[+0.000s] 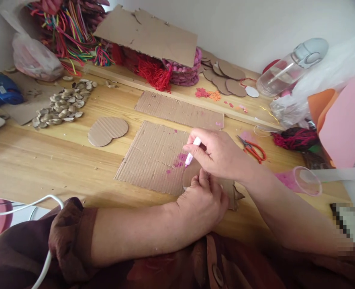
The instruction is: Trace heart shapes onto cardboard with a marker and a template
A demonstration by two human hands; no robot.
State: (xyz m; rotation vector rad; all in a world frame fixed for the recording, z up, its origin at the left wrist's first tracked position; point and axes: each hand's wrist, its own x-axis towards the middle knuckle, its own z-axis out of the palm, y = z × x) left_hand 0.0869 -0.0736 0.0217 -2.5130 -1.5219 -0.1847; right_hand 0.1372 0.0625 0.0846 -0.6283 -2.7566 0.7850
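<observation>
My right hand (215,152) grips a white marker pen (193,151), its pink tip pointing down at the edge of a small cardboard cutout (189,176) with a rounded outline. Bent fingers of my left hand (206,196) press on that cutout and hide much of it. Underneath lies a corrugated cardboard sheet (147,156) with purple ink blots near the pen tip. To the left, a heart-shaped cardboard piece (108,131) rests on the wooden table (60,164).
A cardboard strip (180,110) lies behind the sheet. Orange-handled pliers (254,149) and a pink-tinted plastic cup (304,180) are at right. Further back stands a tilted water bottle (288,68). Shells (63,104) and a blue glue gun (3,91) occupy the left.
</observation>
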